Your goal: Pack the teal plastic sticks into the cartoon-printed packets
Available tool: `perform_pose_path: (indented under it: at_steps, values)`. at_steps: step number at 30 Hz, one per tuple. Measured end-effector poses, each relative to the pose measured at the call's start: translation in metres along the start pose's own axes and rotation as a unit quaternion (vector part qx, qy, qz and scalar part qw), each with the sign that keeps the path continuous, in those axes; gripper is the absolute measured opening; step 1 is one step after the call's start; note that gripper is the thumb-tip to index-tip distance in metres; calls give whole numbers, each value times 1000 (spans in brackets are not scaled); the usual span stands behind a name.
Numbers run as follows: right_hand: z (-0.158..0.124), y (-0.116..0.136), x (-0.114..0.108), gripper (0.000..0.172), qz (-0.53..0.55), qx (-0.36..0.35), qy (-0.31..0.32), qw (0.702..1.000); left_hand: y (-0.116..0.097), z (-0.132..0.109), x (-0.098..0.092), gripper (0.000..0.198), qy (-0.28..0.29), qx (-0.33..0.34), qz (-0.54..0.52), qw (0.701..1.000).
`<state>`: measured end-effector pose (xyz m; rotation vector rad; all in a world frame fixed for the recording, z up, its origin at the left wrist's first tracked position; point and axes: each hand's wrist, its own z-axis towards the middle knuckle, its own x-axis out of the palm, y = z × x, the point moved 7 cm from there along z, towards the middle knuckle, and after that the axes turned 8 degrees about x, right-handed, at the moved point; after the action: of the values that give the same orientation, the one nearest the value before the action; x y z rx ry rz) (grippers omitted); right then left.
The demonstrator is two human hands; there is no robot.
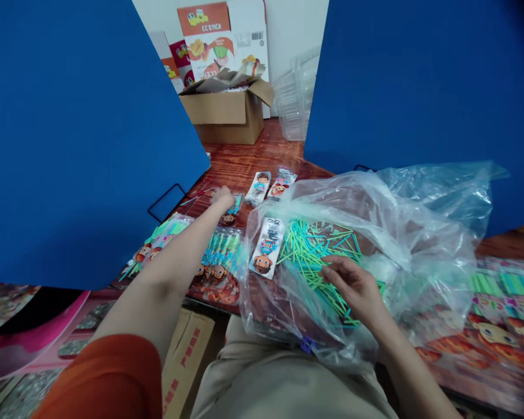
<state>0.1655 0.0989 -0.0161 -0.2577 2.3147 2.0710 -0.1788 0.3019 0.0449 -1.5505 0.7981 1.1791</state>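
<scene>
My left hand (222, 196) reaches out over the table beside a small printed packet (232, 210); its fingers are blurred. My right hand (349, 285) is over a pile of thin green and blue sticks (310, 256) in an open clear plastic bag (375, 198). Its thumb and fingers are bent toward each other, and whether a stick is between them is hidden. A white packet with a cartoon face (267, 249) lies at the pile's left. Two more packets (258, 187) lie further back. Filled packets with green sticks (220, 256) lie under my left forearm.
Large blue panels stand at left (78, 128) and right (428, 87). An open cardboard box (227, 113) is at the back, near clear plastic trays (297, 96). More filled packets (498, 308) lie at the right. A carton (187, 355) stands below the table edge.
</scene>
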Motion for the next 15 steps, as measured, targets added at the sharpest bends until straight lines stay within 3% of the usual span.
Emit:
perform_pose_path:
  at_steps: [4,6,7,10,15]
  values:
    - [1,-1,0,32,-11,-3,-5,1000,-34,-34,-12,23,-20,90,17,996]
    - [1,-1,3,31,-14,-4,-1,1000,-63,-66,-4,25,15,211,30,977]
    - [1,-1,5,31,-15,-6,1,1000,-71,-81,5,27,56,232,48,970]
    - [1,0,11,29,-23,-13,5,1000,-75,-109,29,42,127,202,108,965]
    - [-2,0,14,30,-49,-26,10,998,-56,-99,53,47,166,131,72,975]
